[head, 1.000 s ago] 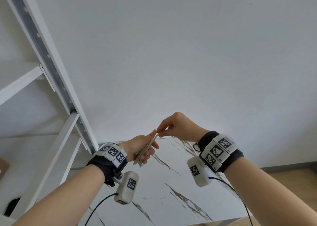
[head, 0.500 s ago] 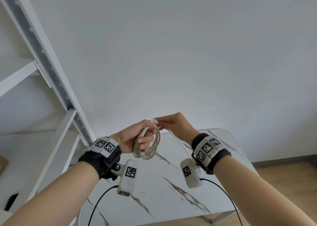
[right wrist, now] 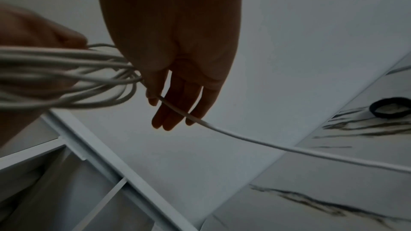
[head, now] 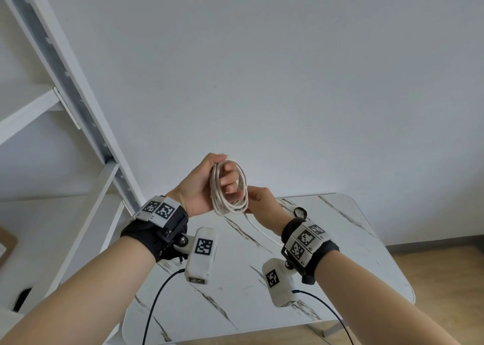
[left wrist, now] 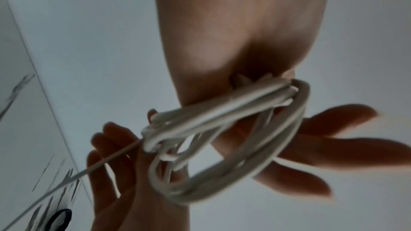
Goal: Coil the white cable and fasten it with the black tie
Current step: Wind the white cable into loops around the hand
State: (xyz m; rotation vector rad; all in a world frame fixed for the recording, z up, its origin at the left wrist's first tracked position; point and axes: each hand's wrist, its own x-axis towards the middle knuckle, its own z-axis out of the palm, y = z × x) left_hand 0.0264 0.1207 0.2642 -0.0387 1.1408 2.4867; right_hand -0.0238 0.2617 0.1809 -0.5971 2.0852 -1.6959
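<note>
1. Head view: white cable (head: 230,187) gathered in several loops and held up above the marble table (head: 353,240), wound round the curled fingers of the left hand (head: 201,185), thumb side clamped on the top of the bundle. Right hand (head: 262,206) just below and beside the loops, touching their lower edge; fingers hidden behind the coil here, so grip unclear from this angle. Black tie (head: 300,212) lying as a small ring on the table beyond the right wrist, well apart from the cable. Judged light, limp and springy: loops likely to fan open if released, so best pinched where all the strands cross.

2. Left wrist view: coil (left wrist: 224,140) slung across the left palm, fingers (left wrist: 333,148) passed through its middle and only loosely bent. Loose tail running down-left across the right hand (left wrist: 111,164) toward the table. Blurred by motion; number of turns not countable, and the cable's plug ends not found. Tie (left wrist: 58,219) visible only as a dark ring cut by the lower edge.

3. Right wrist view: right hand (right wrist: 175,59) in dark silhouette, thumb and forefinger apparently pinching the free strand (right wrist: 244,138) where it leaves the coil, other fingers hanging straight. Strand trailing off the right edge, length remaining unknown. Smooth jacket judged slippery, suited to sliding through a light pinch. Tie (right wrist: 389,107) at the table's far side, partly cropped.
</note>
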